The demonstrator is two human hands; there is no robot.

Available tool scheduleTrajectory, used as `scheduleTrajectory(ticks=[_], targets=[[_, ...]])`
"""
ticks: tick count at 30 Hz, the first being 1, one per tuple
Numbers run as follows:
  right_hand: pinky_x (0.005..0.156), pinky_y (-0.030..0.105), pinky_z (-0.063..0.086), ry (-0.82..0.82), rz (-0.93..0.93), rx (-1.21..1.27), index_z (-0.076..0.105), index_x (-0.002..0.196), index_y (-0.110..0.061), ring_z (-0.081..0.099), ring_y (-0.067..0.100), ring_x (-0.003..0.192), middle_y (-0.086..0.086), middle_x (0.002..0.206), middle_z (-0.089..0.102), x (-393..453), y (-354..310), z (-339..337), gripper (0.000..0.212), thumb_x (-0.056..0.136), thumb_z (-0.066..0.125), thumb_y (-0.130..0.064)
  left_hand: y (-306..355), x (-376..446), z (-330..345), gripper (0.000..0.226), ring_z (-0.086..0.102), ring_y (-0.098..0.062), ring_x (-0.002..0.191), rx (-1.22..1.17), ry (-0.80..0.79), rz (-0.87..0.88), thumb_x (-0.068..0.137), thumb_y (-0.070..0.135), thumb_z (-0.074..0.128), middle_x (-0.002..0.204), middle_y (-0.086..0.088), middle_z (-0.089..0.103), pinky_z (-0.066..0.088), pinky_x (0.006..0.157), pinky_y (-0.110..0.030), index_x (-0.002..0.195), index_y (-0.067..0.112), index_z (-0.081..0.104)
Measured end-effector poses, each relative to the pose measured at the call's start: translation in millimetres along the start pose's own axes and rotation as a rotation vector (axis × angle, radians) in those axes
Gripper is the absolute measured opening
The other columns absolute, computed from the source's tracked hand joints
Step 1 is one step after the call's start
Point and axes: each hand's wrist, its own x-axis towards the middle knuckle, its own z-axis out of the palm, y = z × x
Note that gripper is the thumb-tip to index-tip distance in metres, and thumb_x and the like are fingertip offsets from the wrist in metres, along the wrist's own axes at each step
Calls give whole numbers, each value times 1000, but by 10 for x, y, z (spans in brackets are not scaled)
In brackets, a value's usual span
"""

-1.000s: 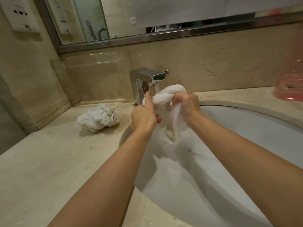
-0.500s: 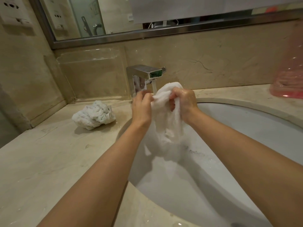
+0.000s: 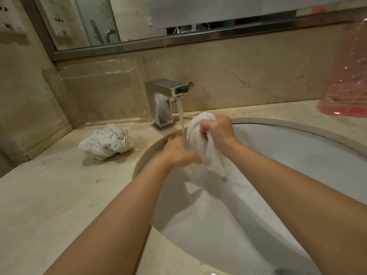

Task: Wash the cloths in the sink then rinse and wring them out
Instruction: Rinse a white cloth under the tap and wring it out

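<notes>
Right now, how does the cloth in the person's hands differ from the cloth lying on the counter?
The held cloth hangs over the sink in the tap's stream, gripped by the right hand and the left hand; the counter cloth lies untouched left of the tap. The held cloth is stretched and drooping; the counter cloth is balled into a lump. The held cloth looks smooth, the counter cloth nubbly. Both are white.

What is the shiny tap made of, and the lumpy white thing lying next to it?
The tap looks like polished, chrome-like metal: its square faces mirror the room. The lumpy white cloth on the countertop seems to be terry cotton, since its surface is nubby and looped, though the fibre itself cannot be told. The countertop looks like beige veined stone, perhaps marble.
</notes>
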Motion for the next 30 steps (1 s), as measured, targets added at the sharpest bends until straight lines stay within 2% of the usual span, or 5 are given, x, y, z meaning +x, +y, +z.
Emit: scheduleTrajectory(ticks=[7, 16, 21, 25, 30], targets=[[40, 16, 36, -263, -6, 227, 54, 57, -5, 47, 12, 46, 3, 50, 48, -60, -134, 85, 6, 63, 56, -5, 123, -77, -103, 24, 69, -22, 89, -549, 82, 32, 74, 20, 63, 91, -6, 74, 54, 80, -36, 97, 15, 71], [92, 42, 40, -209, 301, 438, 56, 123, -3, 52, 25, 100, 13, 102, 57, 51, 117, 26, 49, 91, 32, -31, 135, -58, -108, 27, 68, -23, 85, -794, 294, -94, 62, 26, 69, 84, -3, 70, 54, 72, -33, 88, 20, 67], [105, 51, 40, -769, 389, 235, 54, 133, -17, 58, 27, 116, 8, 125, 63, -12, 334, 39, 84, 67, 64, -69, 185, -81, -217, 17, 63, -18, 73, -1213, 249, -59, 70, 18, 62, 73, -5, 64, 51, 74, -33, 84, 8, 62], [91, 40, 53, -967, 365, 315, 56, 124, -14, 65, 19, 98, 8, 108, 67, -22, 306, 109, 98, 41, 92, -52, 198, -126, -307, 14, 64, -20, 72, -1446, 182, -27, 89, 15, 53, 70, -7, 65, 54, 70, -33, 86, 5, 62], [89, 46, 55, -1018, 368, 286, 54, 119, -9, 64, 27, 101, 13, 107, 64, -95, 299, 147, 54, 72, 80, -9, 188, -123, -287, 29, 64, -23, 79, -1390, 167, -86, 87, 20, 59, 75, -9, 67, 55, 80, -38, 108, -1, 63]])
